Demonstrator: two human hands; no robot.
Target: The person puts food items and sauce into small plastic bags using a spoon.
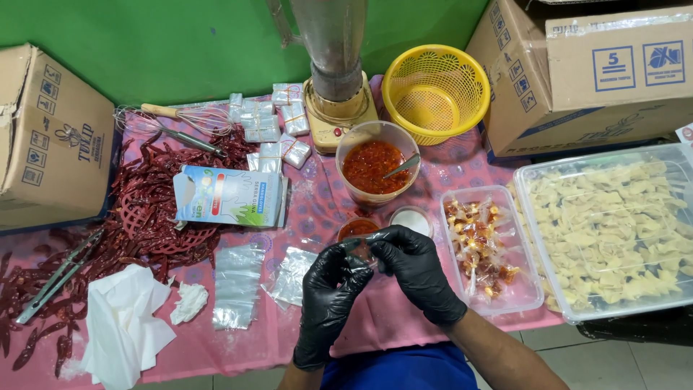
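Observation:
Both of my hands wear black gloves and meet above the pink table near its front edge. My left hand (328,292) and my right hand (413,263) pinch a small clear plastic pouch (360,249) with red sauce in it between their fingertips. Just beyond them stands a small cup of red sauce (357,228) and a small white cup (411,217). Farther back is a clear tub of red chilli sauce (373,167) with a spoon in it. A shallow clear tray (530,292) to the right holds several filled sauce pouches.
Empty clear pouches (237,283) lie left of my hands, next to white tissue (123,321). Dried red chillies (148,198), tongs (54,278), a whisk (184,119) and a small carton (227,195) fill the left. A blender (336,79), yellow basket (435,90), cardboard boxes and a tub of pale dumplings (613,227) stand behind and right.

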